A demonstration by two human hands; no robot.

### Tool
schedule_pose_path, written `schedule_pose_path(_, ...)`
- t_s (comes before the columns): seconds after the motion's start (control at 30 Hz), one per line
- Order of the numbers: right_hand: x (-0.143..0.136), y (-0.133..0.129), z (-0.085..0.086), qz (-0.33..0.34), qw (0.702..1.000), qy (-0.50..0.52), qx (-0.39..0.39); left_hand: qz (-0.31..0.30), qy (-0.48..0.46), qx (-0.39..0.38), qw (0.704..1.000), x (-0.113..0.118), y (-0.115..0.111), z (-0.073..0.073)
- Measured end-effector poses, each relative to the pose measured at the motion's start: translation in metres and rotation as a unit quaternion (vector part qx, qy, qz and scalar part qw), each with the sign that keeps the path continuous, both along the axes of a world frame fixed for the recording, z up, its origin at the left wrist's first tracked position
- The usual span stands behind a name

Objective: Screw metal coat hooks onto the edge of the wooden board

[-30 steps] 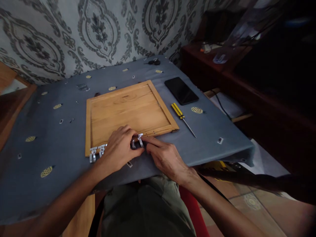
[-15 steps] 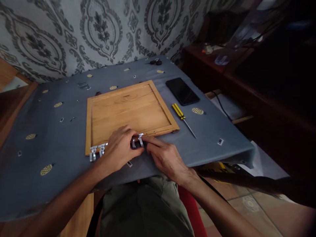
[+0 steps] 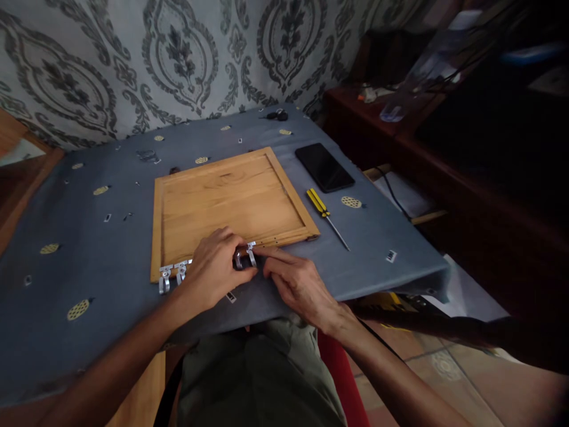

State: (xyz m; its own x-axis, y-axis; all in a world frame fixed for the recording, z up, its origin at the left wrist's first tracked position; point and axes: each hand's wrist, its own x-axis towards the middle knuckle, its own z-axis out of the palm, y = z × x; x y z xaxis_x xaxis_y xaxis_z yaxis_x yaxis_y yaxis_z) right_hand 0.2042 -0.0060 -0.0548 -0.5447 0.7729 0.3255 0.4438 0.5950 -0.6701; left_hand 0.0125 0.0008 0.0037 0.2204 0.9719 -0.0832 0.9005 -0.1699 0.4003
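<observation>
Curving half-open around a metal hook point(image 3: 251, 255), the left hand point(image 3: 216, 267) overlaps the wooden panel point(image 3: 226, 201) ahead of both hands; the right hand point(image 3: 302, 286), loosely folded, extends its index finger to the hook; grips unclear.

- Reaching forward with both arms, bare from hand to elbow region, slanting inward from lower left and lower right.
- Left forearm point(image 3: 128, 353) angled up and right, wrist nearly straight.
- Left hand point(image 3: 216, 264) back-up, knuckles raised, fingers arched, thumb stretched out below; gap between thumb and index tips.
- Right forearm point(image 3: 386, 370) angled up and left, wrist slightly bent.
- Right hand point(image 3: 304, 287) back-up, index extended toward left fingertips, another digit bent just beneath, remaining fingers mostly hidden.
- Fingertips of both close together, apparently not touching.
</observation>
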Motion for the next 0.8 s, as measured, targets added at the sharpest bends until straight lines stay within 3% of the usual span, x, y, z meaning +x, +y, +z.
schedule_pose_path(0.37,-0.0053,0.0021,0.0015,-0.024,0.997,-0.078,0.007,-0.003,-0.013,0.006,1.000,-0.0014,-0.0001,-0.0022)
schedule_pose_path(0.8,-0.0063,0.0010,0.0018,-0.027,0.994,-0.100,0.033,-0.006,-0.027,0.014,1.000,-0.0036,-0.0013,-0.0045)
